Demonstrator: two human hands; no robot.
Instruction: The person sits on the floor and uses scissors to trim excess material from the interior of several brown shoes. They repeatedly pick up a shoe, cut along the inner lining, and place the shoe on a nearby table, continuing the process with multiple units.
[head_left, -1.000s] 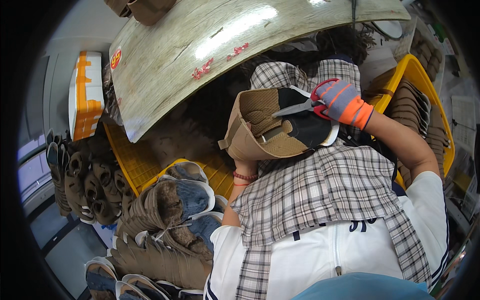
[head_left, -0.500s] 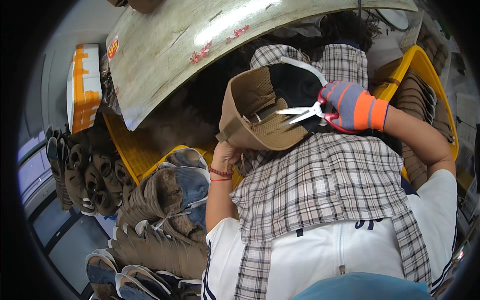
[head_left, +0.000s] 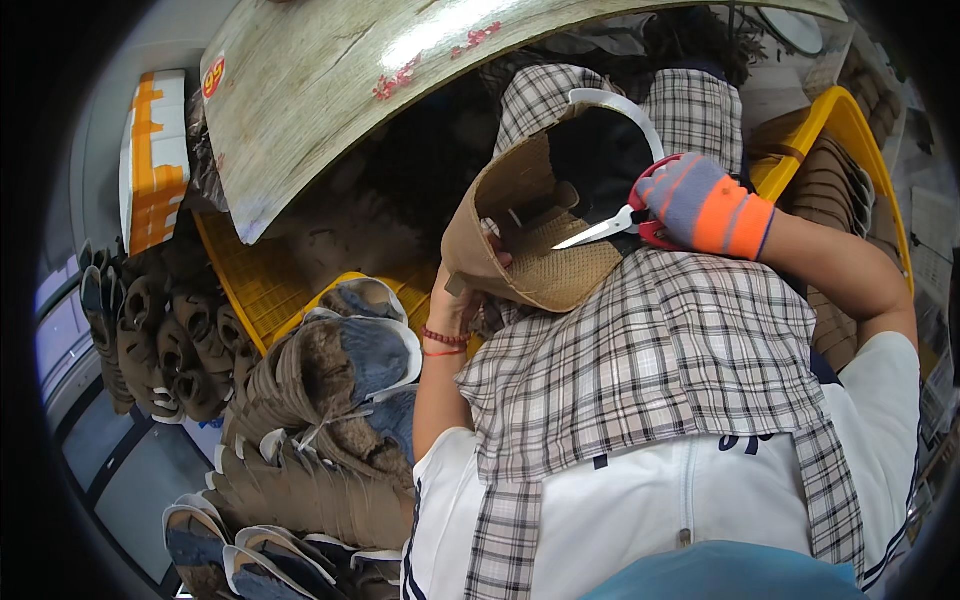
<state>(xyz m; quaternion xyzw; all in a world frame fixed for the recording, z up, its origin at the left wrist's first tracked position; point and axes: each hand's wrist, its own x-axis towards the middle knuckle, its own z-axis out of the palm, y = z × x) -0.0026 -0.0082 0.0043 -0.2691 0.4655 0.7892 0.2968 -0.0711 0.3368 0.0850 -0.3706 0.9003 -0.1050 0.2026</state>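
Observation:
A brown shoe upper [head_left: 575,270] with a mesh-like lining, dark inside and a white curved edge is held above my lap, its opening facing up. My left hand [head_left: 452,302] grips it from the left side; fingertips show inside the opening, while the rest of the fingers are hidden behind the brown material. Wearing a grey and orange striped glove, my right hand [head_left: 706,208] is closed on the red handles of a pair of scissors [head_left: 592,231]. The scissor blades lie together and point left over the upper's lining. No thread or cut piece can be made out at their tip.
A pale board [head_left: 320,110] spans the top, with a yellow crate [head_left: 235,285] beneath its left end. Stacked brown uppers with blue and fur linings [head_left: 330,380] stand at left. Another yellow crate [head_left: 832,120] of uppers stands at right. A checked apron [head_left: 640,370] covers my lap.
The scissor blades were spread and have come together. My left fingertips now show inside the upper, which has tilted slightly. The right hand has shifted a little left and up.

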